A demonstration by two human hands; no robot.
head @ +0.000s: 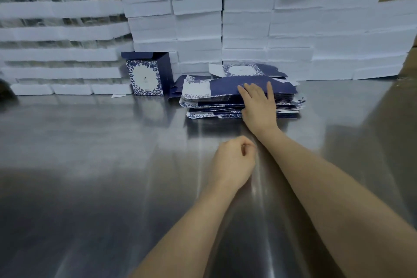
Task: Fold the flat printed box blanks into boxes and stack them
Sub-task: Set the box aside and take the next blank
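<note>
At one o'clock on the far part of the brushed steel worktop [90, 142] lies an untidy pile of flat navy-and-white floral printed box blanks [221, 90]. The right hand [259, 106] rests on it. Its fingers [269, 90] lie straight and spread on the topmost dark blue blank, and its thumb side sits against the pile's near edge. Whether the thumb hooks under any blank cannot be told.

The left hand [232, 160] hangs over bare worktop at twelve o'clock, nearer than the pile. It is curled into a fist with thumb against forefinger and holds nothing.

At eleven o'clock, just beside the pile, one folded navy box with a white oval panel [146, 77] stands upright, its top flap open. Behind everything rises a wall of stacked plain white cartons [248, 29].
</note>
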